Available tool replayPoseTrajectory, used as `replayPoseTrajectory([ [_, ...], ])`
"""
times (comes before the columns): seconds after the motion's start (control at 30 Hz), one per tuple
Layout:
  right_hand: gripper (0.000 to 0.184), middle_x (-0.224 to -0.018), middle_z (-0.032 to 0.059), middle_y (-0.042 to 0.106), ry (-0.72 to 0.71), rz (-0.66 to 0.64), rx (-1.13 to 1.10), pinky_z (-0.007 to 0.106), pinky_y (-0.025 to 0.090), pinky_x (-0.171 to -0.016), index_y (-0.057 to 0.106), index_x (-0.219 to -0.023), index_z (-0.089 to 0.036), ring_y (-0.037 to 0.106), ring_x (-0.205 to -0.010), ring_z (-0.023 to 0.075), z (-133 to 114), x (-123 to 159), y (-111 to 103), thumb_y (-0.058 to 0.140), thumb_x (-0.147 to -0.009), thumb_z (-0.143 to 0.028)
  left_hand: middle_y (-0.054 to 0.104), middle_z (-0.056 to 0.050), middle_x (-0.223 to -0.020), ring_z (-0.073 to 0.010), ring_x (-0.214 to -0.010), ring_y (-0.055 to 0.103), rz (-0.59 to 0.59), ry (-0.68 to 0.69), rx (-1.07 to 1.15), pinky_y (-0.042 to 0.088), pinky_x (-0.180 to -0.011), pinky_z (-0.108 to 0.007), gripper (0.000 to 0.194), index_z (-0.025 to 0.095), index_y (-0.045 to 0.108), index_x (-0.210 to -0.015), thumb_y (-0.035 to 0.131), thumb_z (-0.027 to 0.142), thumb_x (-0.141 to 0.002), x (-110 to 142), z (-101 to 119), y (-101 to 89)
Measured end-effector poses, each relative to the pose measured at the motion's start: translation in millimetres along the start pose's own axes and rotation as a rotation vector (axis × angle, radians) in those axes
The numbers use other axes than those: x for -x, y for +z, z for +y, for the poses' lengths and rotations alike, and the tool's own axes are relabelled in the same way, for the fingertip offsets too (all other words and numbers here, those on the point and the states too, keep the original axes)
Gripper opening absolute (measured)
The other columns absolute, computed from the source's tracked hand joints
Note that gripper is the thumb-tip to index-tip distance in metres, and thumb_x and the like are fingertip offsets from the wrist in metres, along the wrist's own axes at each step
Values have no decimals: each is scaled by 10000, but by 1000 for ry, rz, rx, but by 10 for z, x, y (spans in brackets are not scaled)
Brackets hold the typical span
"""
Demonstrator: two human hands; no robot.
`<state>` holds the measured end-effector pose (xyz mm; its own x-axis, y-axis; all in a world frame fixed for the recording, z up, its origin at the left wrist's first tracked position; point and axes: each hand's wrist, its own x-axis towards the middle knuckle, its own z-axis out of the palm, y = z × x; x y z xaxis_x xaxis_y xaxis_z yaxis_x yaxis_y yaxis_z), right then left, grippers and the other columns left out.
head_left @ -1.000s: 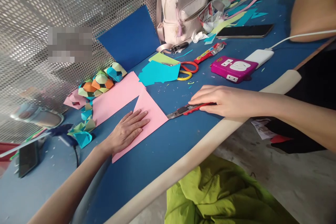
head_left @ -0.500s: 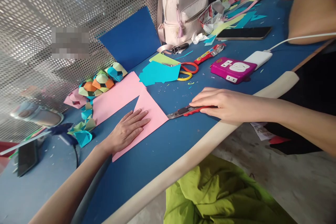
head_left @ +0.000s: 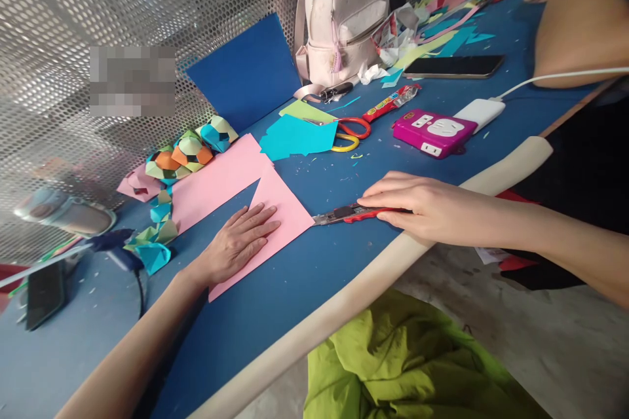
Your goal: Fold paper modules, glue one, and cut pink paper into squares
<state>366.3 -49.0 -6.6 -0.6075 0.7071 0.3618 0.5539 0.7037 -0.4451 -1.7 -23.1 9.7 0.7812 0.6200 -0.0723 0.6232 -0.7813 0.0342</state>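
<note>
A folded pink sheet of paper (head_left: 287, 216) lies on the blue table, its right corner pointing toward my right side. My left hand (head_left: 244, 240) rests flat on it, fingers stretched out. My right hand (head_left: 410, 203) grips a red and black utility knife (head_left: 351, 212) held low over the table. The knife's blade end meets the right corner of the folded paper; whether it sits between the layers I cannot tell. Behind the folded piece lies more pink paper (head_left: 211, 177). Cyan paper (head_left: 297, 136) partly covers scissors (head_left: 354, 127) with red and yellow handles.
Paper balls (head_left: 189, 149) and a glue gun (head_left: 115, 249) are at the left. A purple power adapter (head_left: 432, 133), a phone (head_left: 453, 67) and a pale backpack (head_left: 344, 13) stand toward the back right. Another person's arm (head_left: 565, 33) is at the right. A padded edge (head_left: 339, 308) borders the table.
My right hand has shifted slightly toward me, with the knife tilting a little flatter at the paper's corner. My left hand stays pressed on the paper.
</note>
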Motion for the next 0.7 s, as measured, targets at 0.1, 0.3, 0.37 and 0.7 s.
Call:
replayPoseTrajectory([
  [0.1, 336, -1051, 98, 685, 11, 24, 9, 363, 506, -858, 683, -1107, -140, 590, -959, 211, -30, 26, 32, 411, -918, -197, 257, 5, -1548, -205, -1444, 184, 8, 2, -2, 166, -1183, -456, 451, 294, 363, -1435, 249, 327, -1000, 5, -7, 11],
  [0.3, 331, -1053, 86, 682, 28, 3, 1, 368, 506, -855, 679, -1110, -159, 592, -957, 208, -60, 34, 32, 410, -921, -200, 255, -5, -1550, -197, -1447, 174, 4, 12, -4, 165, -1182, -455, 451, 284, 354, -1439, 258, 316, -1000, 7, -12, 15],
  [0.37, 327, -1048, 83, 683, 31, 7, 1, 371, 504, -855, 680, -1107, -170, 593, -962, 210, -75, 29, 32, 413, -919, -198, 253, -7, -1551, -197, -1447, 174, -1, 11, -6, 168, -1180, -458, 451, 283, 354, -1439, 261, 318, -999, 6, -13, 12],
  [0.7, 347, -1043, 102, 682, 35, 30, 16, 381, 518, -839, 679, -1121, -164, 591, -965, 220, -161, 40, 70, 399, -918, -190, 252, 3, -1550, -206, -1444, 184, 3, -2, 18, 181, -1178, -465, 454, 300, 357, -1437, 254, 341, -997, 0, -8, 13],
])
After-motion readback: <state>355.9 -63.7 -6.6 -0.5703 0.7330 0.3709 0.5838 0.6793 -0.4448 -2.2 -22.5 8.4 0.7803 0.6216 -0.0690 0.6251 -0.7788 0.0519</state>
